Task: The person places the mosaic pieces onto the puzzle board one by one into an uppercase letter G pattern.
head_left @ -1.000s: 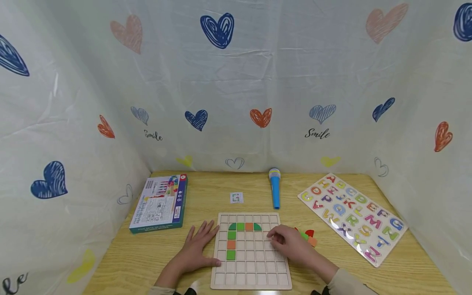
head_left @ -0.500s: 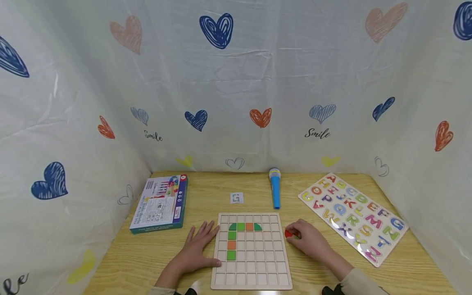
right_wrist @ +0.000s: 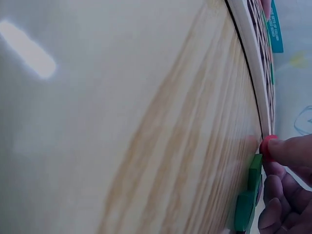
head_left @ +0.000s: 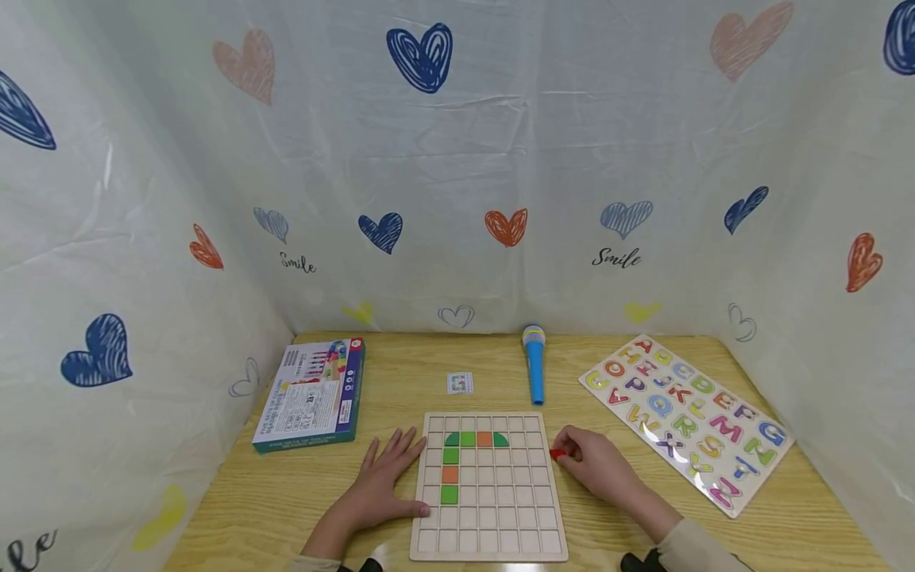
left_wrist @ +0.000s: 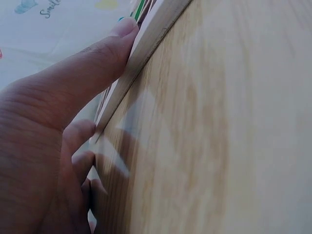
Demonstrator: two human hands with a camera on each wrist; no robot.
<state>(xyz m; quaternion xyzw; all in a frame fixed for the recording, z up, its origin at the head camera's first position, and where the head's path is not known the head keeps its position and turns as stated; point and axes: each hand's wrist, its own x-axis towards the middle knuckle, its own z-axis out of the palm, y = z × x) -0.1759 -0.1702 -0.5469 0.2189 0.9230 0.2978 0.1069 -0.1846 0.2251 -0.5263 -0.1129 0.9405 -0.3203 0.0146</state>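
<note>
A wooden grid board [head_left: 506,540] lies in the middle of the table, with green and orange square tiles and two dark green quarter-round tiles in its upper left cells. My left hand [head_left: 380,485] rests spread at the board's left edge. Its thumb [left_wrist: 105,53] lies over the rim in the left wrist view. Just right of the board, my right hand [head_left: 595,462] pinches a small red tile [right_wrist: 267,148] between thumb and fingers. Green tiles [right_wrist: 247,209] lie on the table close under that hand; in the head view the hand hides them.
A blue toy microphone [head_left: 535,372] and a small pattern card [head_left: 460,383] lie behind the board. At the left is a flat box [head_left: 307,397]. An alphabet puzzle board [head_left: 686,425] lies at the right. Printed curtains surround the table.
My right hand has moved right, off the board's right part and down to the loose tiles, where it now pinches a red one. My left hand has stayed in place.
</note>
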